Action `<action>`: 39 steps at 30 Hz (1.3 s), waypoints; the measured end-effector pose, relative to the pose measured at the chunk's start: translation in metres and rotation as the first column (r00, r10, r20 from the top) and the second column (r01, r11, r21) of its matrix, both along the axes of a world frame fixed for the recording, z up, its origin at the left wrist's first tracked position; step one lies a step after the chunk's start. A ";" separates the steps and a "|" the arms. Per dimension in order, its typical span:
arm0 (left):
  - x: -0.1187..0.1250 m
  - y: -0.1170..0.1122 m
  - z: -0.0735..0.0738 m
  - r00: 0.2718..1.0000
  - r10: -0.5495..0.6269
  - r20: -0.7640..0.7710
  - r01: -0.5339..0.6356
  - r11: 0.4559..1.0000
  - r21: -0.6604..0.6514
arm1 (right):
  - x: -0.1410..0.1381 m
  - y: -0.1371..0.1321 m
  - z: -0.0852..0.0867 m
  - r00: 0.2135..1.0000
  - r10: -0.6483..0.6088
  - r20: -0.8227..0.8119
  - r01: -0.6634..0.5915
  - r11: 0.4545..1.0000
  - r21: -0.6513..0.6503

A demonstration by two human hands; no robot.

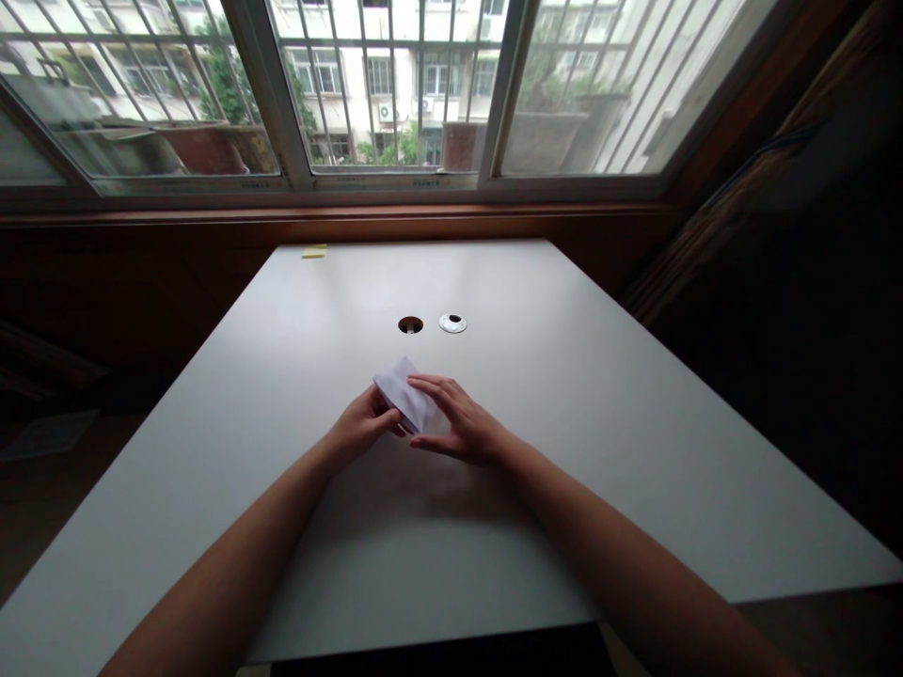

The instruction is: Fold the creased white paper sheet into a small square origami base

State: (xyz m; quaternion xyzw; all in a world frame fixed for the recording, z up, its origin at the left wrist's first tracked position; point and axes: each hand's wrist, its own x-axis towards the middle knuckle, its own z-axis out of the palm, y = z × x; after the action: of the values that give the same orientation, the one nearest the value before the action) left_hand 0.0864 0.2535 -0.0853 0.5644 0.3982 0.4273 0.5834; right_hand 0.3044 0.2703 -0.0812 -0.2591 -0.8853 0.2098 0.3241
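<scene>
A small folded piece of white paper [403,387] is held just above the white table [451,555], its top corner pointing away from me. My left hand [363,421] grips its lower left edge, the thumb in front and the other fingers partly hidden behind the paper. On the other side, my right hand [462,418] has its fingers stretched out over the right part of the paper. Its thumb is spread apart below, near the paper's bottom corner. Whether the right fingertips press on the paper is hard to see.
Beyond the paper, the tabletop has a round cable hole [410,325], with a grommet cover [452,323] lying beside it. A yellow sticky note [314,251] is at the far left corner. Behind the table stands a barred window [388,89].
</scene>
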 end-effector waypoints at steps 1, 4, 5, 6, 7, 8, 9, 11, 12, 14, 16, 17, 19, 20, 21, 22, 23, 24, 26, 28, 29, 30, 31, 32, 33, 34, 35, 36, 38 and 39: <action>0.000 0.000 0.000 1.000 0.002 -0.007 -0.002 1.000 0.005 | 0.000 0.000 0.000 1.000 0.003 0.001 -0.003 1.000 0.002; -0.001 0.000 0.001 0.999 0.024 -0.030 -0.024 1.000 0.015 | 0.000 0.001 -0.001 1.000 -0.004 0.000 0.004 1.000 0.024; -0.001 -0.001 0.001 0.999 0.035 -0.039 -0.035 0.999 0.015 | 0.000 0.001 -0.001 1.000 -0.014 -0.002 0.014 0.999 0.037; -0.001 -0.001 0.002 0.998 0.045 -0.046 -0.044 0.999 0.014 | 0.001 0.001 -0.002 1.000 -0.026 -0.004 0.026 0.998 0.052; -0.001 -0.001 0.002 0.997 0.051 -0.050 -0.050 0.999 0.013 | 0.001 0.002 -0.003 0.999 -0.038 -0.008 0.039 0.997 0.068; -0.001 -0.001 0.003 0.997 0.054 -0.049 -0.053 0.998 0.014 | 0.001 0.002 -0.004 0.999 -0.052 -0.011 0.052 0.995 0.084; -0.001 -0.001 0.003 0.997 0.057 -0.044 -0.056 0.998 0.017 | 0.001 0.002 -0.004 0.998 -0.065 -0.012 0.066 0.993 0.096; -0.001 0.000 0.004 0.998 0.062 -0.033 -0.061 0.998 0.019 | 0.002 0.003 -0.004 0.996 -0.089 -0.012 0.089 0.990 0.107; -0.001 0.001 0.004 0.997 0.064 -0.031 -0.064 0.998 0.019 | 0.003 0.003 -0.004 0.995 -0.097 -0.011 0.097 0.989 0.108; -0.001 0.001 0.004 0.998 0.064 -0.028 -0.063 0.998 0.019 | 0.003 0.003 -0.003 0.994 -0.106 -0.012 0.107 0.988 0.108; -0.001 0.002 0.003 0.998 0.054 -0.025 -0.054 0.998 0.022 | 0.003 0.003 -0.002 0.994 -0.108 -0.016 0.109 0.988 0.109; -0.001 0.002 0.003 0.998 0.052 -0.024 -0.051 0.998 0.024 | 0.003 0.003 -0.002 0.994 -0.108 -0.019 0.109 0.988 0.108; -0.001 0.002 0.003 0.998 0.052 -0.027 -0.051 0.998 0.026 | 0.003 0.002 -0.001 0.994 -0.110 -0.027 0.112 0.988 0.102; -0.002 0.002 0.003 0.998 0.052 -0.032 -0.051 0.998 0.025 | 0.003 0.001 -0.001 0.993 -0.111 -0.033 0.113 0.989 0.095; -0.002 0.002 0.002 0.998 0.051 -0.033 -0.050 0.998 0.024 | 0.003 0.001 0.000 0.993 -0.111 -0.041 0.114 0.990 0.086; -0.002 0.002 0.002 0.998 0.051 -0.032 -0.051 0.998 0.024 | 0.004 0.000 0.001 0.992 -0.112 -0.050 0.116 0.991 0.073; -0.002 0.002 0.002 0.998 0.050 -0.030 -0.049 0.999 0.022 | 0.004 0.000 0.002 0.991 -0.115 -0.065 0.119 0.991 0.056; -0.002 0.002 0.002 0.998 0.049 -0.024 -0.049 0.999 0.021 | 0.005 0.000 0.003 0.989 -0.121 -0.087 0.124 0.992 0.036; -0.002 0.002 0.003 0.999 0.043 -0.005 -0.043 0.999 0.017 | 0.006 0.000 0.004 0.978 -0.142 -0.152 0.142 0.990 -0.014; -0.001 0.002 0.003 1.000 0.022 0.022 -0.022 1.000 0.010 | 0.007 0.003 0.003 0.952 -0.184 -0.243 0.164 0.981 -0.102; 0.000 0.002 0.003 0.999 0.010 0.040 -0.011 1.000 0.008 | 0.008 0.005 0.001 0.934 -0.210 -0.290 0.167 0.972 -0.166; 0.000 0.002 0.003 0.998 0.002 0.057 -0.003 1.000 0.007 | 0.008 0.007 -0.002 0.912 -0.239 -0.334 0.161 0.956 -0.243; 0.001 0.002 0.002 0.998 -0.005 0.069 0.004 1.000 0.005 | 0.009 0.009 -0.005 0.890 -0.266 -0.371 0.142 0.934 -0.328; 0.000 0.002 0.002 0.997 -0.010 0.075 0.009 1.000 0.004 | 0.009 0.011 -0.007 0.878 -0.270 -0.395 0.094 0.907 -0.411; 0.000 0.003 0.001 0.997 -0.014 0.075 0.014 1.000 0.003 | 0.010 0.012 -0.010 0.870 -0.272 -0.412 0.046 0.875 -0.482; -0.001 0.003 0.001 0.997 -0.020 0.075 0.021 1.000 -0.001 | 0.010 0.014 -0.012 0.860 -0.278 -0.428 0.005 0.843 -0.538; -0.003 0.003 0.001 0.996 -0.026 0.087 0.027 1.000 -0.010 | 0.011 0.015 -0.014 0.850 -0.287 -0.442 -0.026 0.815 -0.579; -0.004 0.003 0.002 0.993 -0.028 0.114 0.032 0.999 -0.027 | 0.011 0.016 -0.015 0.838 -0.301 -0.455 -0.043 0.794 -0.606; -0.007 0.003 0.003 0.980 -0.013 0.197 0.029 0.996 -0.082 | 0.012 0.017 -0.016 0.817 -0.330 -0.473 -0.055 0.772 -0.634; -0.009 0.003 0.005 0.972 0.005 0.237 0.022 0.993 -0.112 | 0.012 0.018 -0.016 0.813 -0.336 -0.475 -0.059 0.764 -0.642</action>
State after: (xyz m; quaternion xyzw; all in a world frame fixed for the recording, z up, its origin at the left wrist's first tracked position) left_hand 0.0777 0.2563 -0.0804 0.4772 0.3470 0.4655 0.6597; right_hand 0.3166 0.2879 -0.0974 -0.3463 -0.6032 0.5345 0.4802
